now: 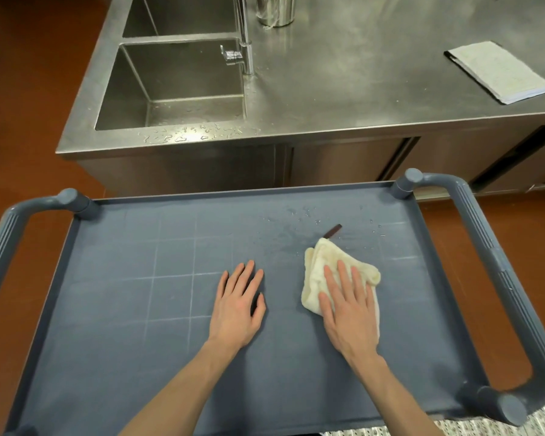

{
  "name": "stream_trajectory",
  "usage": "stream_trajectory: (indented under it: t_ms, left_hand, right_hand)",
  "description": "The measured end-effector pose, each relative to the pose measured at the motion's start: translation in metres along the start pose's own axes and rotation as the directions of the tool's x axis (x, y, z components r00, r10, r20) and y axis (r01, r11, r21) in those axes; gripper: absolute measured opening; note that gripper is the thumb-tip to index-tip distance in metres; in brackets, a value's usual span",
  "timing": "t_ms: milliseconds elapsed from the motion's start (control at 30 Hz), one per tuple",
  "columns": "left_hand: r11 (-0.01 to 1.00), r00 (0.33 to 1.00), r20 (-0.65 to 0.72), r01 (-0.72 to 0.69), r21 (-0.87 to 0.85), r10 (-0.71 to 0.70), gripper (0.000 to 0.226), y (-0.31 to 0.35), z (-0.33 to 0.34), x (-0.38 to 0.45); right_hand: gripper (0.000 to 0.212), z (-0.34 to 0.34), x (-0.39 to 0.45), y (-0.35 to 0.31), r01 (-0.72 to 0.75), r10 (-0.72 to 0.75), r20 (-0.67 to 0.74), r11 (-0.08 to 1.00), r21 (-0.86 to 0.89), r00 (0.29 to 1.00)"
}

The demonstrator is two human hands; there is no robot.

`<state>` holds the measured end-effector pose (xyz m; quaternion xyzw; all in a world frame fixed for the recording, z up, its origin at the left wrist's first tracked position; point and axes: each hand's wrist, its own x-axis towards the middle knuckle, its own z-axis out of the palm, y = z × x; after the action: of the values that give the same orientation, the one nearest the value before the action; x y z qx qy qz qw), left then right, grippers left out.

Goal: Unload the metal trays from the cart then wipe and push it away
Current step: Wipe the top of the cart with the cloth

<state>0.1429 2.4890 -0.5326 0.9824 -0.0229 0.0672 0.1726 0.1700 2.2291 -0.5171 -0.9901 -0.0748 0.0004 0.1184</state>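
— Where is the cart (114,278) now?

— Right under the camera, its blue-grey top shelf filling the lower half of the view, grey handles at both ends. It stands just in front of the steel tabletop (359,99), which carries a double sink (177,86) with a tap (244,36). I see no metal trays on the shelf.

— And the hands?

— The right hand (350,313) lies flat, palm down, on a cream cloth (321,269) — fingers spread and pressing it onto the shelf rather than curled around it, so the grip is released. The left hand (238,305) rests flat on the bare shelf just beside it, fingers extended, grip likewise released and holding nothing.

— Anything else on the shelf?

— A small dark strip (333,230) lies just past the far edge of the cloth, and water droplets (302,215) are scattered near it. Faint pale grid lines cross the surface.

— On the tabletop?

— A folded white towel (499,72) sits at the far right, a shiny metal container (276,11) near the tap, and water beads along the sink's front rim.
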Motion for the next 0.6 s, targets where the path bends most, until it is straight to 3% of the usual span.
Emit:
stream_trajectory:
  t_ms: [267, 433, 600]
  left_hand:
    - [1.000, 1.000, 0.022, 0.011, -0.015, -0.011, 0.053, -0.003, 0.002, 0.000]
    - [0.999, 0.999, 0.043, -0.002, -0.045, 0.004, 0.052, -0.005, 0.001, 0.001]
    - [1.000, 0.996, 0.085, -0.012, 0.003, 0.012, 0.058, -0.028, -0.011, -0.013]
  right_hand:
    - [0.057, 0.018, 0.016, -0.074, 0.182, -0.185, 0.062, 0.982, 0.059, 0.981]
    - [0.057, 0.010, 0.030, -0.082, 0.091, -0.090, -0.029, 0.995, 0.038, 0.995]
    - [0.068, 0.006, 0.035, -0.061, 0.068, -0.067, 0.009, 0.997, -0.048, 0.998]
